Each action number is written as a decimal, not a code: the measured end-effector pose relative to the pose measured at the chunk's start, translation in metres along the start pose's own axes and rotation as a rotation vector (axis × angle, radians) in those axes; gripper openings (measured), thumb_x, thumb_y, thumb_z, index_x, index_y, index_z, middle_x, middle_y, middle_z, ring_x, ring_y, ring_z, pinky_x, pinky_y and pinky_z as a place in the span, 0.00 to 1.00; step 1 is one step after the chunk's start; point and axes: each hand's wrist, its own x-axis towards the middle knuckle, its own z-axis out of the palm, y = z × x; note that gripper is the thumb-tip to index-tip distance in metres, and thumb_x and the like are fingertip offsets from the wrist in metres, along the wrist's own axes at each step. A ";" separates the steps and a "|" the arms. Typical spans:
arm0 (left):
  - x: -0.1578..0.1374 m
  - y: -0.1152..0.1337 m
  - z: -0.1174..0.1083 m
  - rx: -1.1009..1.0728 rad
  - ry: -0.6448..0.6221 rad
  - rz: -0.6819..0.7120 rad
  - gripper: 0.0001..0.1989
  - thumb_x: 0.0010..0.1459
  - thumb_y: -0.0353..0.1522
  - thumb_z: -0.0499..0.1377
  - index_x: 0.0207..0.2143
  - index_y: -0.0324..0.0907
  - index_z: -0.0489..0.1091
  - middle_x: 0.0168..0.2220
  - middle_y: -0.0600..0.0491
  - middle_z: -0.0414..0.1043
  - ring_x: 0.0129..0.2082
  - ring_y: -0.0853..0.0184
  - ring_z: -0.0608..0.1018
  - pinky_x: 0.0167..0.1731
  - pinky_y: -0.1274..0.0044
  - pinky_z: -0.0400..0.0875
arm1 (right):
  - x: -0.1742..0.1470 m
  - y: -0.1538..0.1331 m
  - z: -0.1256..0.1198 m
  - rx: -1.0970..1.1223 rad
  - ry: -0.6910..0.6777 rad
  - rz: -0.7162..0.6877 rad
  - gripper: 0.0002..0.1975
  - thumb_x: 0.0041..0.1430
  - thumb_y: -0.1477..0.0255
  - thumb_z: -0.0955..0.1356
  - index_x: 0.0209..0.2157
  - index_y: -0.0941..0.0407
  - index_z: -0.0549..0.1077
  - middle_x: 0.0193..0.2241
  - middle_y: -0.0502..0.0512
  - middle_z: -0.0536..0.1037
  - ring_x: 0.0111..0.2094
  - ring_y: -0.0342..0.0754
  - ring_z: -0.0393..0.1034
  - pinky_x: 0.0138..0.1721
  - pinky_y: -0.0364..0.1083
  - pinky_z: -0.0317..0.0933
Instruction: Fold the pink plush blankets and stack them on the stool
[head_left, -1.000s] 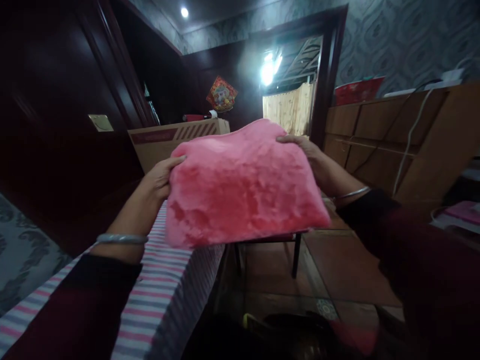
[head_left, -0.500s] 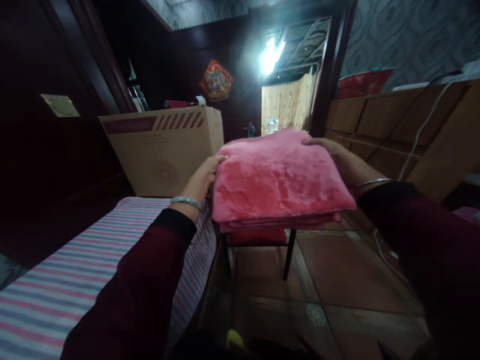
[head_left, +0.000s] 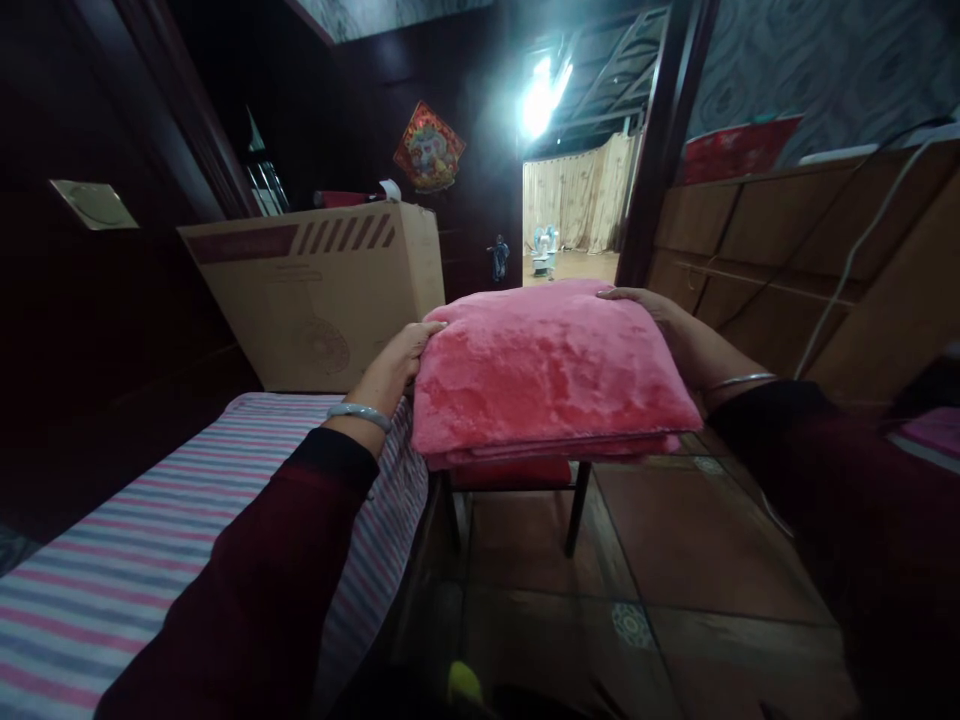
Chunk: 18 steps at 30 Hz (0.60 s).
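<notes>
A folded pink plush blanket (head_left: 551, 370) lies level in front of me, its layers showing along the near edge. My left hand (head_left: 401, 362) grips its left side, thumb on top and the other fingers partly hidden at the edge. On the far right side my right hand (head_left: 656, 315) clasps it in the same way, with most fingers out of sight. Under the blanket stands a chair with a red seat (head_left: 514, 474) and dark legs. Whether the blanket rests on that seat or is held just above it, I cannot tell.
A striped cloth (head_left: 187, 520) covers a low surface at the left. Behind it stands a big cardboard box (head_left: 315, 300). Wooden drawers (head_left: 757, 240) line the right, with a white cable hanging down. An open doorway lies beyond, over a tiled floor (head_left: 675, 540).
The blanket and both hands sit slightly lower and further left in view. My view has tilted a little, so more floor shows through the doorway. Both hands keep their hold.
</notes>
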 end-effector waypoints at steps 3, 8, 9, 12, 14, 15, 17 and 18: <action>0.001 0.005 0.002 0.077 0.012 0.039 0.14 0.48 0.25 0.64 0.40 0.39 0.78 0.21 0.52 0.76 0.21 0.67 0.76 0.29 0.74 0.77 | -0.010 -0.004 0.003 -0.036 -0.003 -0.097 0.11 0.55 0.65 0.73 0.40 0.52 0.76 0.33 0.51 0.80 0.41 0.54 0.75 0.45 0.52 0.72; 0.007 0.019 0.002 0.126 -0.019 0.150 0.17 0.47 0.25 0.64 0.42 0.41 0.79 0.25 0.52 0.78 0.29 0.63 0.81 0.34 0.73 0.78 | -0.015 -0.007 0.007 -0.117 0.011 -0.245 0.11 0.54 0.62 0.72 0.38 0.51 0.75 0.37 0.52 0.80 0.48 0.57 0.73 0.50 0.54 0.71; 0.008 0.020 0.002 0.139 -0.020 0.153 0.17 0.47 0.26 0.65 0.43 0.41 0.79 0.25 0.52 0.79 0.30 0.62 0.81 0.35 0.72 0.79 | -0.013 -0.005 0.006 -0.130 0.015 -0.257 0.11 0.54 0.62 0.72 0.38 0.51 0.75 0.37 0.52 0.80 0.48 0.57 0.73 0.50 0.54 0.71; 0.009 0.016 0.000 0.183 0.001 0.108 0.19 0.46 0.28 0.66 0.43 0.41 0.80 0.26 0.50 0.79 0.34 0.59 0.82 0.37 0.69 0.79 | -0.003 0.000 0.004 -0.157 0.005 -0.238 0.11 0.53 0.62 0.72 0.36 0.52 0.74 0.34 0.52 0.79 0.44 0.55 0.74 0.48 0.52 0.71; 0.009 0.012 -0.002 0.205 0.004 0.069 0.20 0.46 0.29 0.67 0.44 0.41 0.79 0.26 0.49 0.80 0.35 0.57 0.83 0.38 0.67 0.79 | 0.007 0.002 0.000 -0.183 -0.016 -0.149 0.10 0.53 0.62 0.71 0.34 0.53 0.73 0.29 0.52 0.78 0.39 0.55 0.75 0.45 0.53 0.72; 0.010 0.010 -0.003 0.211 0.001 0.052 0.20 0.46 0.29 0.68 0.45 0.41 0.79 0.27 0.49 0.80 0.35 0.56 0.83 0.38 0.67 0.80 | 0.012 0.002 -0.003 -0.207 -0.025 -0.102 0.11 0.54 0.61 0.71 0.34 0.53 0.73 0.27 0.53 0.77 0.37 0.55 0.75 0.44 0.53 0.72; 0.010 0.010 -0.005 0.211 -0.001 0.032 0.21 0.47 0.30 0.67 0.46 0.41 0.79 0.28 0.48 0.81 0.36 0.55 0.83 0.38 0.66 0.80 | 0.025 0.000 -0.007 -0.319 -0.034 -0.081 0.12 0.56 0.59 0.69 0.34 0.54 0.74 0.26 0.55 0.78 0.36 0.56 0.75 0.43 0.55 0.72; 0.011 0.011 -0.006 0.206 -0.004 0.023 0.21 0.47 0.30 0.67 0.47 0.40 0.79 0.29 0.47 0.81 0.36 0.55 0.83 0.37 0.67 0.80 | 0.032 -0.001 -0.009 -0.411 -0.023 -0.115 0.14 0.57 0.58 0.68 0.35 0.54 0.75 0.27 0.57 0.79 0.36 0.57 0.75 0.42 0.56 0.72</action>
